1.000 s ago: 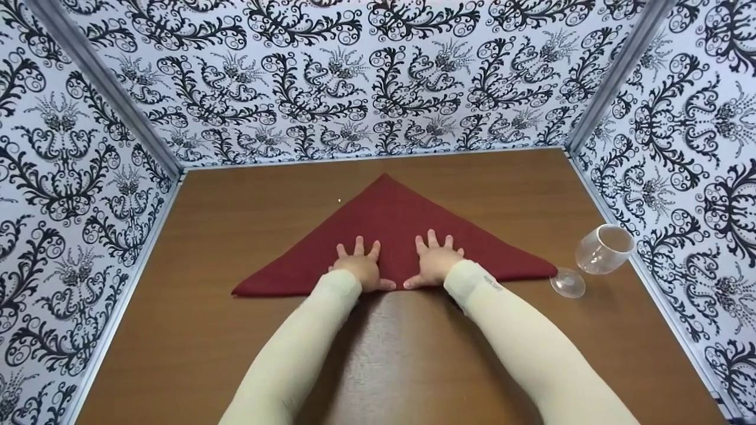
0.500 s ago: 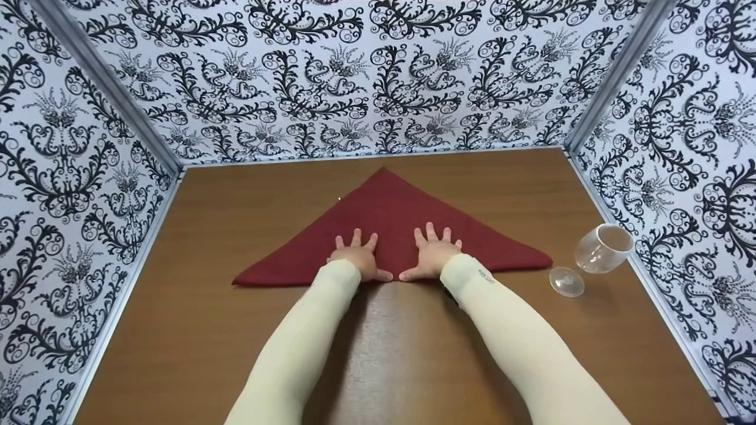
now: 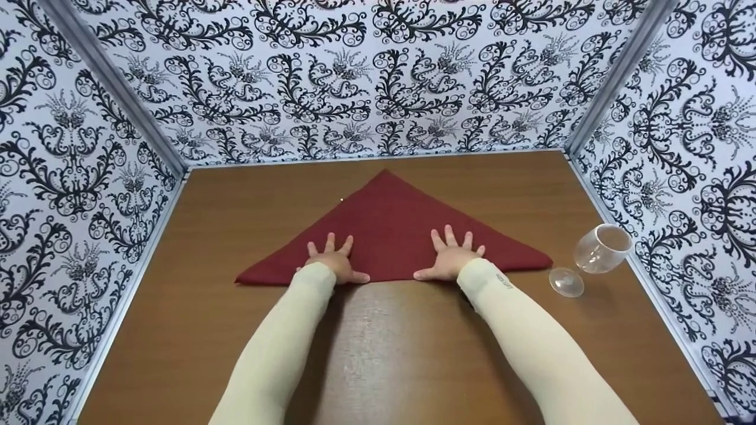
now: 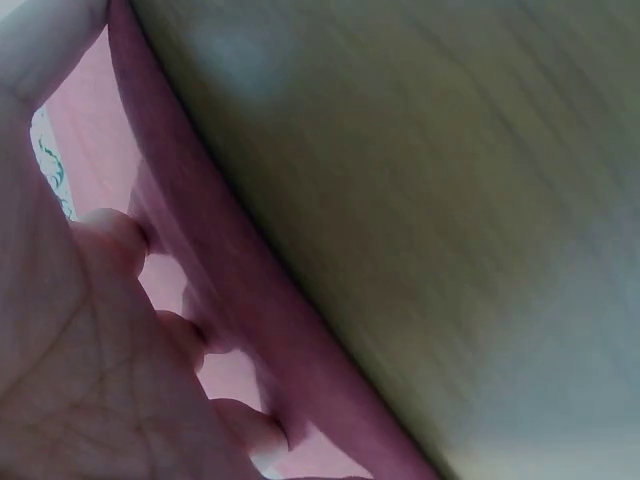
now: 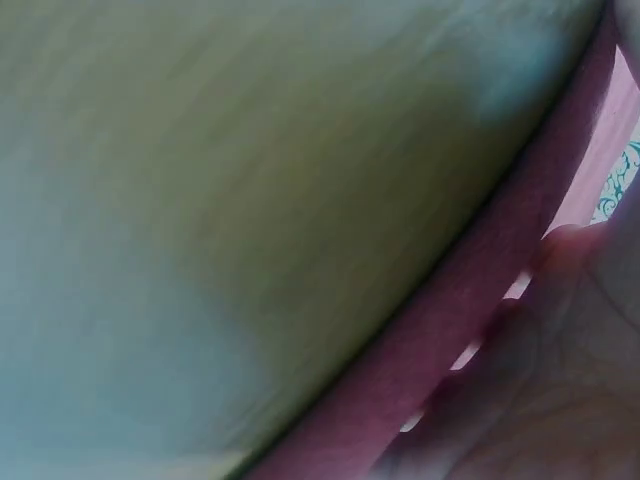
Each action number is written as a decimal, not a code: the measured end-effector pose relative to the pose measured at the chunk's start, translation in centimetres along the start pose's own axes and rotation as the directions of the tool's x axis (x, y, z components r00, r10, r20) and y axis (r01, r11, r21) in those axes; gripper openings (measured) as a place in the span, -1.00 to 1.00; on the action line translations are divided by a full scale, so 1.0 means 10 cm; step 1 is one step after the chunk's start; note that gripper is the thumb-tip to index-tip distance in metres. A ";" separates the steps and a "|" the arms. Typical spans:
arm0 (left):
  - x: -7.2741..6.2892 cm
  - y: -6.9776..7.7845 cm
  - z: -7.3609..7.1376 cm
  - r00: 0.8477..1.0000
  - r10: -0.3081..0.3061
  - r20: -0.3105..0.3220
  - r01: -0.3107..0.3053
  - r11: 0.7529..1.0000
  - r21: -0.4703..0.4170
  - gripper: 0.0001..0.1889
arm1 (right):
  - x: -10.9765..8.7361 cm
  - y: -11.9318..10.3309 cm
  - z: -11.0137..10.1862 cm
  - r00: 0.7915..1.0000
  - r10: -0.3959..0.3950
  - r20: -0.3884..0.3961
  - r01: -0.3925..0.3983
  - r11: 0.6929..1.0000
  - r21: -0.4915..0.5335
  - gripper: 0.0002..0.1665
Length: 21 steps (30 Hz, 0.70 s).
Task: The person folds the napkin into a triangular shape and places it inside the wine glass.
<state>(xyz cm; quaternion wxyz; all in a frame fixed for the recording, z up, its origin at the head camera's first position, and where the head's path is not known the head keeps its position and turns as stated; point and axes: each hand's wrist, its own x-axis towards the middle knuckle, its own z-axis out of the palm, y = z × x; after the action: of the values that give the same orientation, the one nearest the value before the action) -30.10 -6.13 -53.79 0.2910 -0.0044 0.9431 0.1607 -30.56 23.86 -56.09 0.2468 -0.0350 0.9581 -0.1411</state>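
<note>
A dark red cloth napkin (image 3: 390,230), folded into a triangle, lies on the table with its point toward the back wall and its long folded edge toward the person. My left hand (image 3: 333,262) rests on the left part of it with fingers spread, the thumb along the near edge. On the right part, my right hand (image 3: 453,260) lies in the same way, fingers spread and thumb pointing inward. In the left wrist view, fingertips (image 4: 250,430) touch the cloth just behind its folded edge (image 4: 220,250). The right wrist view shows the folded edge (image 5: 440,310) beside the right palm.
A clear stemmed glass (image 3: 602,251) stands on the right of the wooden table (image 3: 390,354), its base close to the napkin's right corner. Patterned black-and-white walls (image 3: 378,88) enclose the table at the back and both sides.
The napkin has shifted slightly away from the person. My hands, earlier close together at the middle of the near edge, have slid apart, the left one leftward and the right one rightward.
</note>
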 end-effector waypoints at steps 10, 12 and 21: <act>-0.04 -0.45 -0.07 0.998 -0.064 -0.017 0.063 0.997 -0.053 0.24 | -0.14 0.32 -0.03 0.999 0.038 -0.015 -0.038 0.999 0.003 0.44; -0.05 -0.53 -0.08 0.998 -0.062 -0.023 0.061 0.997 -0.051 0.26 | -0.18 0.39 -0.04 0.999 0.049 -0.018 -0.049 0.999 0.015 0.45; -0.14 -0.82 -0.11 0.996 -0.077 -0.042 0.074 0.994 -0.084 0.34 | -0.28 0.66 -0.08 0.996 0.090 -0.019 -0.088 0.994 0.063 0.52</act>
<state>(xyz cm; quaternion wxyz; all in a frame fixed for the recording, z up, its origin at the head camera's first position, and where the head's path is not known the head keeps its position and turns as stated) -28.69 -14.37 -54.59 0.2749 -0.0557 0.9413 0.1879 -28.52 30.75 -56.03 0.2434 0.0169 0.9565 -0.1600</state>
